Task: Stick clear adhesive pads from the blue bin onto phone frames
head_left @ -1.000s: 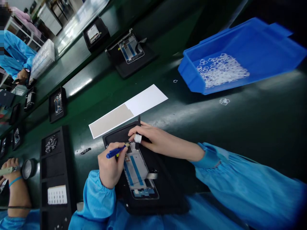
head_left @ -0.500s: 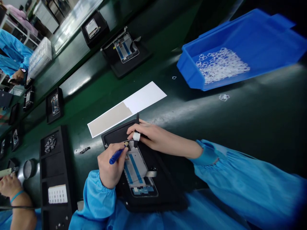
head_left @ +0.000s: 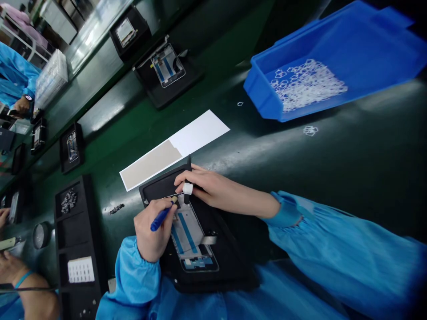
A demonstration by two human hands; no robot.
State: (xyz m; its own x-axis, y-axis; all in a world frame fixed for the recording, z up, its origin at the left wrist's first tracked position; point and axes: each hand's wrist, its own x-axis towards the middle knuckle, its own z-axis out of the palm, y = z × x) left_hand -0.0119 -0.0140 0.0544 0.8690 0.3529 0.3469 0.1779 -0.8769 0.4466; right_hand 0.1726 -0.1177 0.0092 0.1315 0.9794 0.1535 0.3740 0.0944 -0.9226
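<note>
Steeper than a second ago, the blue tool (head_left: pixel 160 218) dips its rear end lower, pinched between the left hand's (head_left: pixel 150 235) fingers. Beneath, the open phone (head_left: pixel 190 231) lies in the black tray (head_left: pixel 157 184); it looks light, stiff and fragile, best held by its rim, clear of the loose ribbon (head_left: pixel 209 240). Curled fingers of the right hand (head_left: pixel 213 189) hide its upper corner; whether they grip the white piece (head_left: pixel 187 189), I can't tell. The tool's tip is too small to follow.
</note>
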